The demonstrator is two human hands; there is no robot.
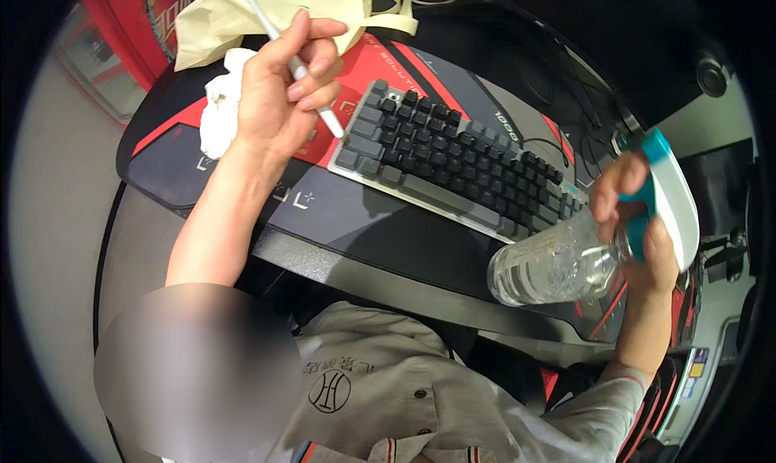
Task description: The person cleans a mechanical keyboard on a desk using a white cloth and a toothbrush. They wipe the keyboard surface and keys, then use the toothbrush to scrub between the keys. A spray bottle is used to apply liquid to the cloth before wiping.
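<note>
My left hand (288, 84), palm turned up, holds a slim white brush (300, 69) between its curled fingers. The brush slants, its head at the picture's top edge and its handle end close to the left corner of a mechanical keyboard (448, 160). The keyboard has black and grey keys; near its upper left corner one key position shows no keycap. My right hand (636, 214), somewhat blurred, grips a clear spray bottle (555, 263) at its neck and teal-and-white trigger head (676, 202). The bottle is tilted, its base over the keyboard's lower right side.
Under the keyboard lies a black, red and grey desk mat (388, 220) on a table with a curved front edge (303, 269). A crumpled white tissue or cloth (219, 111) is beside my left wrist. A pale yellow fabric bag (212, 32) lies behind. Thin black cables (588, 138) run at the back right.
</note>
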